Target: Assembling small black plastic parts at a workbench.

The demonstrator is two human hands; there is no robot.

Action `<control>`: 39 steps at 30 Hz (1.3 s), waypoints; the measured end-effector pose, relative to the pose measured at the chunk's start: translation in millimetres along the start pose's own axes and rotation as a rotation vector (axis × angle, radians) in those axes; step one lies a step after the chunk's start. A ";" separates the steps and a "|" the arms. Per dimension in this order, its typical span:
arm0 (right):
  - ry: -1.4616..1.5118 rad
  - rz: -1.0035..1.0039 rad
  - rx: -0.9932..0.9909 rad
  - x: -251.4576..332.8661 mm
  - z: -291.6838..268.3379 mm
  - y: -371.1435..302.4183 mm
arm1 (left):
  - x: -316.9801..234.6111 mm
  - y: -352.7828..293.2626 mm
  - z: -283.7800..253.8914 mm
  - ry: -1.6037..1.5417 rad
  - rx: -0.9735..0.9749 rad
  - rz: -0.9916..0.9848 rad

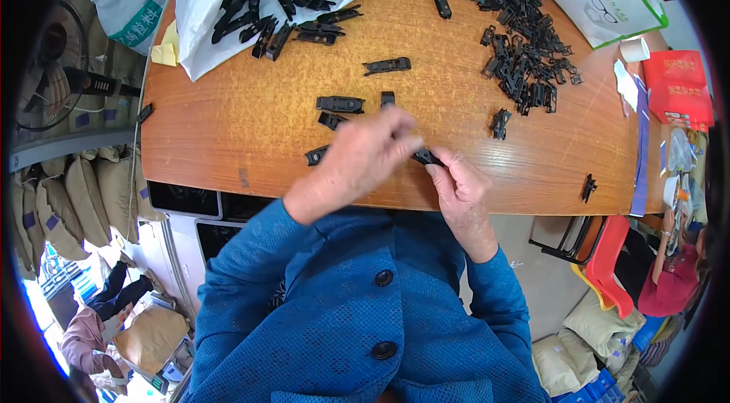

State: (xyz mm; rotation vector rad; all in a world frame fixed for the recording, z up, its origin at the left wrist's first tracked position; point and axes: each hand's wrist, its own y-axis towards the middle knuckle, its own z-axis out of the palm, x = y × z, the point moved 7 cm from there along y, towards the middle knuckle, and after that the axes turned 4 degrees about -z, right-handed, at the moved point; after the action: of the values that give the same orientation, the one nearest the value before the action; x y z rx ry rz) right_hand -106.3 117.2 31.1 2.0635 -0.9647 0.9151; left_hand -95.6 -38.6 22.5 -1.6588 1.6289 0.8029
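My right hand [461, 188] pinches a small black plastic part [426, 155] between thumb and fingers, just above the table's near edge. My left hand [363, 153] is beside it, blurred by motion, fingers curled inward; whether it holds anything is not visible. Just beyond the left fingertips stands a black plastic piece [388, 98]. Several long black plastic clip-like pieces [340, 104] lie left of and under the left hand. Another such piece [388, 65] lies farther up the brown wooden table [251, 129].
A white bag [199, 38] at the far left spills black pieces. A heap of small black parts [525, 53] covers the far right. Strays lie apart, one black part [500, 123] and another [589, 188]. A white-green bag [601, 0] and red box [679, 87] stand right. Other people sit at both sides.
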 end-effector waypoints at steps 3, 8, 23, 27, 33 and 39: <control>0.049 0.084 0.004 -15.3 0.5 1.0 | -7.0 37.9 -38.8 0.418 -0.243 0.121; 0.076 0.042 -0.025 -24.1 3.9 -2.8 | 11.8 78.0 -32.6 0.739 -0.165 0.227; 0.889 0.443 -0.140 -35.2 7.2 -12.8 | -12.6 16.4 16.8 -0.542 0.123 -0.120; 0.879 0.425 -0.141 -30.8 1.7 -18.7 | -27.4 4.1 20.8 -0.481 0.137 -0.105; 0.893 0.397 -0.133 -24.6 -4.4 -29.6 | -31.6 -3.5 27.2 -0.481 0.128 -0.100; 0.851 0.408 -0.139 -26.9 -11.8 -35.9 | -37.2 -9.6 40.8 -0.434 0.232 -0.139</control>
State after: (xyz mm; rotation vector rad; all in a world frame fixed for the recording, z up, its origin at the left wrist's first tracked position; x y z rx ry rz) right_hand -93.3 153.9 5.9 1.1561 -0.9202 1.6866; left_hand -86.2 16.2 29.0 -1.3088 1.2384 0.8027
